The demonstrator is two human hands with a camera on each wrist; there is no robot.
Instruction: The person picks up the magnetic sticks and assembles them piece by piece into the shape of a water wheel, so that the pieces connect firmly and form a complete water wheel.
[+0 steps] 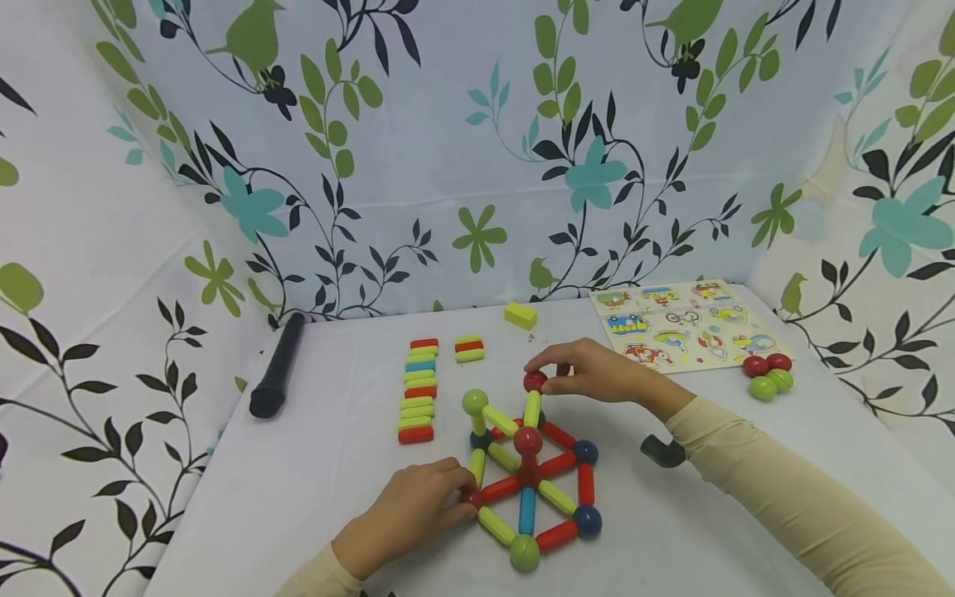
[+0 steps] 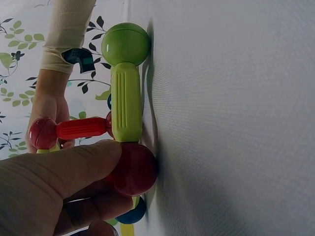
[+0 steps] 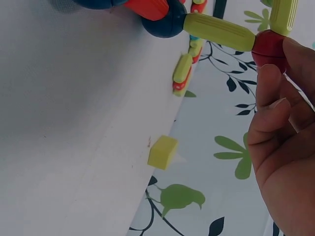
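Observation:
A magnetic construction of balls and rods stands on the white table, its base a ring with rods meeting at a centre ball. My left hand [image 1: 414,510] pinches a red ball [image 2: 133,169] at the ring's left corner between thumb and fingers. At the far side, my right hand [image 1: 597,371] pinches another red ball [image 3: 269,49] on top of an upright yellow-green rod [image 1: 532,410]. A second yellow-green rod [image 3: 284,14] meets that ball in the right wrist view. Raised on other uprights are a green ball [image 1: 475,402] and a red ball [image 1: 527,441].
Loose coloured rods [image 1: 418,390] lie in a column behind the construction, with a short stack [image 1: 469,348] beside them. Farther back are a yellow block [image 1: 521,315] and a picture puzzle board [image 1: 686,327]. Several red and green balls [image 1: 763,387] sit right; a black microphone [image 1: 278,365] lies left.

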